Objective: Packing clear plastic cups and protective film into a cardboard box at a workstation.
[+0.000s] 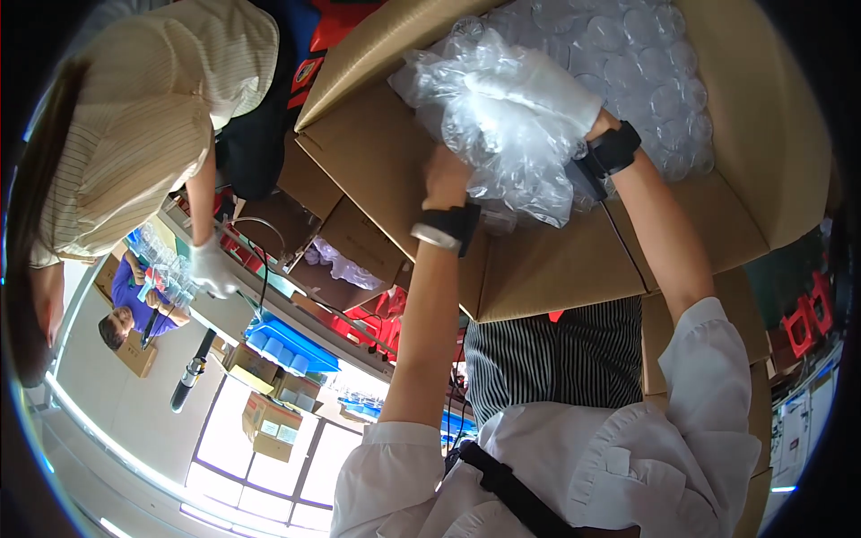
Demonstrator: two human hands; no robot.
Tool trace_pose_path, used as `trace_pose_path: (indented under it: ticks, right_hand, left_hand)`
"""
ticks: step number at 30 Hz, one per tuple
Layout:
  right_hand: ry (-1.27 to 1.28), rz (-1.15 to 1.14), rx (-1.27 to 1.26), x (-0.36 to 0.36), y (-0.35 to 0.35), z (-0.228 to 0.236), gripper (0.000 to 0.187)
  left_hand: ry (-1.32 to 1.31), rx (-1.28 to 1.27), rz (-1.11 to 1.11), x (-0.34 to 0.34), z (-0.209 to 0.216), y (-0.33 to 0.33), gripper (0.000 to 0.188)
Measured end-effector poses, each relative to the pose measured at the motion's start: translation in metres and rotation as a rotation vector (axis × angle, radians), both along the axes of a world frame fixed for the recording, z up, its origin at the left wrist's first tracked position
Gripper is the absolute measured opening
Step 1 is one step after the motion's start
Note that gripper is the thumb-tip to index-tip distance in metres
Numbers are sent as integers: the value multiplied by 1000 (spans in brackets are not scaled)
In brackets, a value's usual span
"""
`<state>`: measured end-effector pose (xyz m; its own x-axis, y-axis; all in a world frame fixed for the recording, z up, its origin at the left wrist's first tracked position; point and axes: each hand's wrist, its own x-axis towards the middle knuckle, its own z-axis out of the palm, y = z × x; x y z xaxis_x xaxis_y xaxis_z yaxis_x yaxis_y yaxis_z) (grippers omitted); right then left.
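Note:
A large open cardboard box (556, 269) stands right in front of me, filled with clear round plastic pieces (619, 76) in rows. Over its near left part is a crumpled clear plastic bag (511, 152). My right hand (547, 90), in a white glove, grips the bag from above, its fingertips partly lost in the shiny film. My left hand (448, 175) is at the bag's left side, smeared by motion, with its fingers hidden by the plastic. Both wrists wear black bands, and a black cable (623, 242) runs down from the right one.
On the left a person in a striped shirt (134, 134) leans over, a white-gloved hand (213, 267) near a bench. Another person in purple (161, 314) handles clear plastic pieces farther off. Beyond my left arm are a blue tray (291, 345) and cartons. Red stools (807, 314) stand at right.

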<state>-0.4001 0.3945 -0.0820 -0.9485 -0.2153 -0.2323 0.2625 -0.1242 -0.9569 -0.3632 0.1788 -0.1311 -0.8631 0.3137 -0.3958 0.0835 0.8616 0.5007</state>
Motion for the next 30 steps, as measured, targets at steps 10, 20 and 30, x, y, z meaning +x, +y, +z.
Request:
trace_pose_path:
  ticks: [10, 20, 30]
  right_hand:
    - [-75, -12, 266, 46, 4, -25, 37]
    - [-167, 154, 519, 70, -79, -42, 35]
    - [159, 124, 259, 39, -50, -62, 29]
  left_hand:
    - [-312, -179, -382, -8, -3, -4, 11]
    - [-313, 317, 286, -27, 27, 6, 10]
    - [-126, 520, 497, -15, 79, -15, 12]
